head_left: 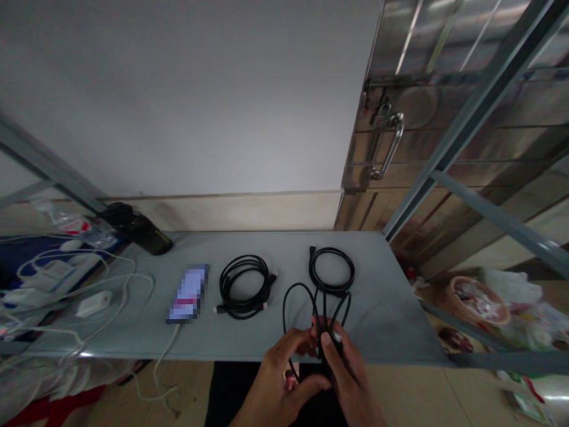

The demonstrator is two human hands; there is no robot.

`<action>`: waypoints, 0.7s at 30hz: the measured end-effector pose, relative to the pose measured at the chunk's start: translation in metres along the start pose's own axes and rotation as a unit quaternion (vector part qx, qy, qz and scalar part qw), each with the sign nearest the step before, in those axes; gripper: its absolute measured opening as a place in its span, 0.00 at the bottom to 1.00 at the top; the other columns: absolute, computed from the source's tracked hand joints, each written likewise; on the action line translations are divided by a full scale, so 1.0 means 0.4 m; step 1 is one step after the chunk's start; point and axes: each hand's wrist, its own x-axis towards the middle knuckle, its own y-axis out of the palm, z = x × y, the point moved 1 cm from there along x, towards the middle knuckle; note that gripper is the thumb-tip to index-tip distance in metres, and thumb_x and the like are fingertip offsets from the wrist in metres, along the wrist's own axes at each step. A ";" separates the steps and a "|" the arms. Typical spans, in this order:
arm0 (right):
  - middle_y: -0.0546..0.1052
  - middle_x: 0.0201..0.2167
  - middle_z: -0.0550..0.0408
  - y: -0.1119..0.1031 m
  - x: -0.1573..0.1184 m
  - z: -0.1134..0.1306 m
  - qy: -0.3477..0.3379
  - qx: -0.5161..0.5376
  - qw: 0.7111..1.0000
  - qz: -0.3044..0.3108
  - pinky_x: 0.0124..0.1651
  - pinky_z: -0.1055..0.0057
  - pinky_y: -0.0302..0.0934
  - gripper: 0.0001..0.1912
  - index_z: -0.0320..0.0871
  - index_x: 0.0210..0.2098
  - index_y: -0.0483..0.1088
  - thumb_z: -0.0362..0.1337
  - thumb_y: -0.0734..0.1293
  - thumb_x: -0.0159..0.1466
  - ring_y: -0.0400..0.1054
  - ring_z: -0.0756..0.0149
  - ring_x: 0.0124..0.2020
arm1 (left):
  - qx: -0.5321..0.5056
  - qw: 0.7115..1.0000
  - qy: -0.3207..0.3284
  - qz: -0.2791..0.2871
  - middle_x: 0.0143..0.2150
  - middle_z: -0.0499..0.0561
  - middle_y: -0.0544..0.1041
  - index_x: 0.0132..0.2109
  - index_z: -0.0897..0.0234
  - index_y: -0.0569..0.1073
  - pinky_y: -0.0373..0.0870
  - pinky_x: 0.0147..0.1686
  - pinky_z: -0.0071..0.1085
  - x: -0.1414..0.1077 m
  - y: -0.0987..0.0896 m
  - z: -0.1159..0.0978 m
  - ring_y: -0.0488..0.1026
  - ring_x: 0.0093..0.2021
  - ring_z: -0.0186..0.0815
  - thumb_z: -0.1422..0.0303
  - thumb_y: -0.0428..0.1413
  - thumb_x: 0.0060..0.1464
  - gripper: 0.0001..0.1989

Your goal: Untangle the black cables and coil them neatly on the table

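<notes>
A looped black cable (287, 302) is between my two hands at the shelf's front edge. My right hand (349, 370) is closed on its bundled strands, with the thumb pressed on top; a small pale connector end (336, 336) shows by the fingers. My left hand (284, 370) curls loosely round a strand from the left side, fingertips at the bundle and thumb apart from the index finger. Just beyond lies a coiled black cable (353, 273), partly met by the held loops. Another coiled black cable (246, 287) with several plug ends rests further left.
A phone (187, 295) with a white cord lies left on the grey shelf (400, 320). White cables, a white adapter (94, 303), a black device (142, 231) and a plastic bottle (75, 222) crowd the left end. Metal posts (444, 160) frame the shelf; a basket (480, 301) stands lower right.
</notes>
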 end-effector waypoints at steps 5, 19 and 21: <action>0.78 0.71 0.53 0.015 0.017 -0.020 0.057 0.020 0.998 0.020 0.80 0.53 0.60 0.34 0.56 0.66 0.80 0.69 0.71 0.71 0.68 0.48 0.75 | -0.021 0.998 -0.056 -0.003 0.51 0.53 0.87 0.71 0.49 0.78 0.83 0.50 0.35 -0.006 0.015 0.064 0.85 0.50 0.45 0.68 0.75 0.56 0.36; 0.81 0.66 0.48 0.002 0.048 0.026 0.006 0.015 0.999 0.044 0.76 0.52 0.66 0.32 0.51 0.63 0.81 0.66 0.71 0.73 0.73 0.48 0.71 | 0.005 0.998 -0.014 -0.059 0.44 0.56 0.80 0.43 0.58 0.76 0.79 0.52 0.34 0.014 0.002 0.030 0.79 0.47 0.42 0.52 0.53 0.78 0.18; 0.84 0.61 0.45 -0.007 0.052 0.037 0.013 0.030 0.998 0.048 0.70 0.53 0.72 0.32 0.50 0.63 0.80 0.66 0.70 0.74 0.79 0.47 0.64 | -0.004 0.997 -0.027 -0.075 0.44 0.56 0.81 0.45 0.58 0.76 0.80 0.51 0.36 0.013 -0.003 0.038 0.80 0.47 0.43 0.49 0.51 0.78 0.20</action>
